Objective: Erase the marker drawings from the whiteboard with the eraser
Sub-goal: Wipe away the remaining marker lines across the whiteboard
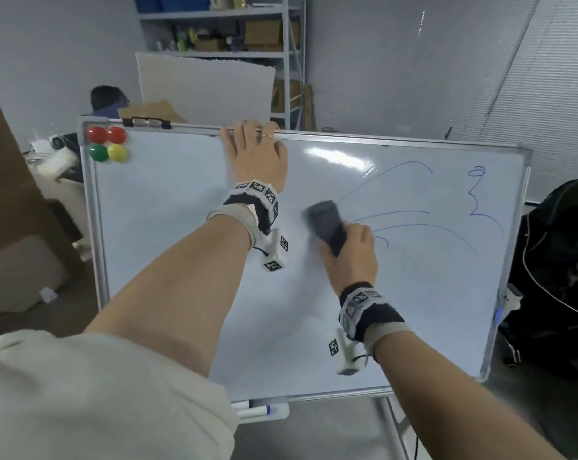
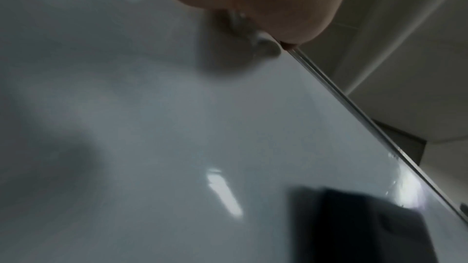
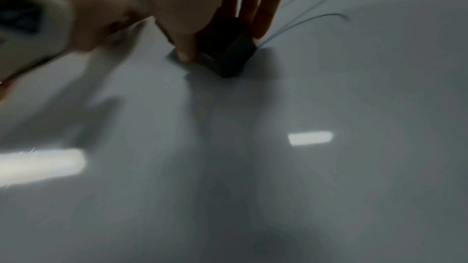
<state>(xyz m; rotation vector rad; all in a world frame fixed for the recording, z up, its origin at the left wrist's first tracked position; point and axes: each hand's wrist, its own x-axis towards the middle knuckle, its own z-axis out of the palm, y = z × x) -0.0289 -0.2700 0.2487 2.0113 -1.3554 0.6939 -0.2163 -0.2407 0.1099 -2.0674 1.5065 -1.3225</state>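
No legible text anywhere — the wrist bands (image 1: 257, 189) carry only coded square markers (no words).

The whiteboard (image 1: 413, 293) has a smooth, glossy white face that throws back bright streaks of the ceiling lights, and a thin frame (image 1: 380, 138) of brushed silvery metal runs round it. The eraser (image 1: 325, 224) looks matt and dark, with a soft grey felt-like edge in the right wrist view. Four round magnets (image 1: 107, 143) shine like glossy plastic. The wristbands (image 1: 375, 315) are dark, fuzzy cloth, carrying matt white plastic blocks. A loose sleeve (image 1: 82, 393) is pale, soft cloth. Behind stand a grey metal shelf (image 1: 294, 44), brown cardboard boxes (image 1: 264, 33) and a matt white sheet (image 1: 204, 88).
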